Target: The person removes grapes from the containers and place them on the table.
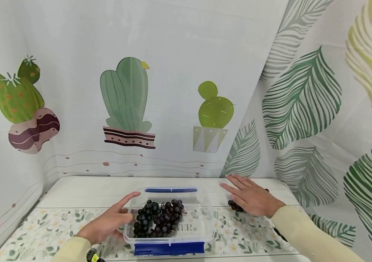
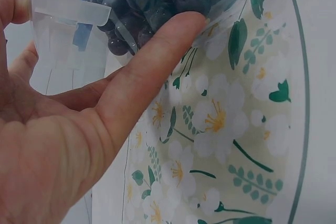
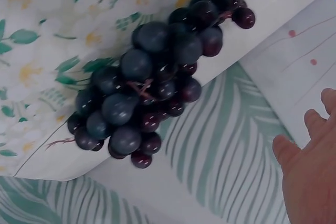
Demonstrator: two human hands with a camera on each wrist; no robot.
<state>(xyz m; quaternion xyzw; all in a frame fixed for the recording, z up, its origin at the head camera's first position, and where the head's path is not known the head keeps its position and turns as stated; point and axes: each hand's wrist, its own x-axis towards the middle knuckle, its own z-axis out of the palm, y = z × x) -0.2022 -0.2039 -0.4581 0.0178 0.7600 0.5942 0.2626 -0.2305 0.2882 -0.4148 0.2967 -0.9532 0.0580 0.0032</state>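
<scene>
A clear plastic food container (image 1: 197, 218) with blue clips at its front and back stands on the table. Dark grapes (image 1: 159, 218) fill its left half. My left hand (image 1: 107, 222) is at the container's left side, fingers extended and touching its wall; in the left wrist view its straight finger (image 2: 152, 59) lies along the clear plastic. At the right, my right hand (image 1: 254, 199) hovers palm down with fingers stretched out, over another bunch of grapes (image 3: 142, 87). That bunch lies on the tablecloth near its edge, mostly hidden by the hand in the head view.
A floral cloth (image 1: 64, 227) with white borders covers the table. Behind it hangs a curtain (image 1: 176, 109) printed with cacti, and a leaf-patterned curtain (image 1: 304, 98) borders the right side.
</scene>
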